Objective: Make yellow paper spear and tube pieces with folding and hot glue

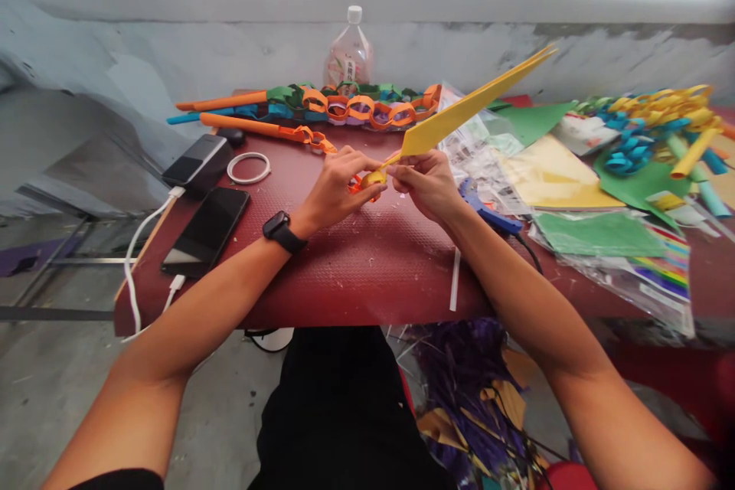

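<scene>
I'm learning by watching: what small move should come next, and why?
Perhaps the left hand should press the curved lower end of the yellow paper: it lies in that hand's grasp, while the right hand holds the paper close by.

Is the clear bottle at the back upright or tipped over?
Upright: the clear bottle stands with its white cap on top.

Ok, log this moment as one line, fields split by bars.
left hand: holding yellow paper curl | right hand: pinching folded yellow paper | beyond hands: paper chains, bottle | beside right forearm: blue corded tool
</scene>
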{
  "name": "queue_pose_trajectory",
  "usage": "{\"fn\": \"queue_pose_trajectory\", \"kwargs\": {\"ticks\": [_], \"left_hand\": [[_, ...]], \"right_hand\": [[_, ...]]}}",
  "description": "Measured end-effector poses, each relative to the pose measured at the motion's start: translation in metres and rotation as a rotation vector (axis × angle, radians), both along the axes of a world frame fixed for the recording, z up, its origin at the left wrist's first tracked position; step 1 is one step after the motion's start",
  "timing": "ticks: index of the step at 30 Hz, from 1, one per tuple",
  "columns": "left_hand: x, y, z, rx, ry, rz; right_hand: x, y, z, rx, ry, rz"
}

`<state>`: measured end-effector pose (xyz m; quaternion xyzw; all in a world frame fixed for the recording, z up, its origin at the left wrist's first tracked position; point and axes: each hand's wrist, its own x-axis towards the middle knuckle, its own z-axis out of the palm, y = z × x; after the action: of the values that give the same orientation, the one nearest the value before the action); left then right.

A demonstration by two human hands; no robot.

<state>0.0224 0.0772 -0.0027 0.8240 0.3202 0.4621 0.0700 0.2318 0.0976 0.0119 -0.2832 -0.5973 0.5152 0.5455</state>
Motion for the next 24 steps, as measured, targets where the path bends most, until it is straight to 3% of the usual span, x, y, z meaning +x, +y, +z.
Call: {"fn": "queue_pose_trajectory", "kwargs": {"ticks": [6, 24], "left_hand": [[0.0006, 0.0021, -0.0026, 0.008, -0.085, -0.029], [-0.0004, 0.004, -0.0051, -0.048, -0.059, -0.024]], "right_hand": [[0.0007, 0.003, -0.0031, 0.004, 0.023, 0.001], [0.002, 0.0072, -0.0083, 0.042, 0.027, -0.056]]}}
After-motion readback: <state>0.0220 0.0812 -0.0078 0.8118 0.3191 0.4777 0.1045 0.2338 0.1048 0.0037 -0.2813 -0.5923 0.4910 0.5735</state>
